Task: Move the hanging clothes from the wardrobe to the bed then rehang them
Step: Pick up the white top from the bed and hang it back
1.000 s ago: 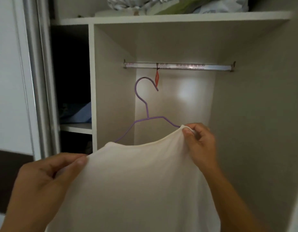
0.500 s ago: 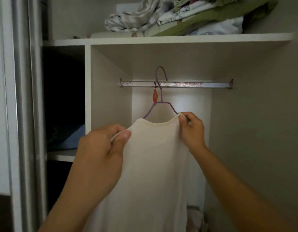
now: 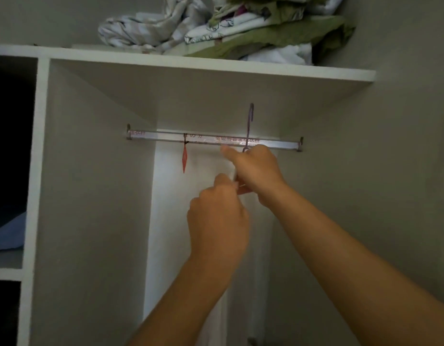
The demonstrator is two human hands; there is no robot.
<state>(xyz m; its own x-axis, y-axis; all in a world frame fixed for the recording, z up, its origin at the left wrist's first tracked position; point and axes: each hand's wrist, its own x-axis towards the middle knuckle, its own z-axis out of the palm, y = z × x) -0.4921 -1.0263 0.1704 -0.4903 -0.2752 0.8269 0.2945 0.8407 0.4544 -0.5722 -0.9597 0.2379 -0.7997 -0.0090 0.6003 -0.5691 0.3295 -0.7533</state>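
Hook (image 3: 251, 116) of hanger stands above rail (image 3: 213, 140), upright, seen edge-on, tip just over the bar toward its right part; shank drops behind right hand (image 3: 256, 172). Rail runs left to right across the wardrobe; hook plane turned roughly square to it. Likely next: lower until hook seats on rail. Right hand nearer the hook, directly below it, fingers curled round the hanger neck and shirt top, index pointing left along the rail. Left hand (image 3: 217, 216) lower and just left, touching the right, fingers curled, pinching the shirt (image 3: 243, 295) edge. Shirt hangs pale and straight below both hands, inside the wardrobe, not on the bed. Red tag (image 3: 184, 159) dangles from rail, well left of hook; keep clear
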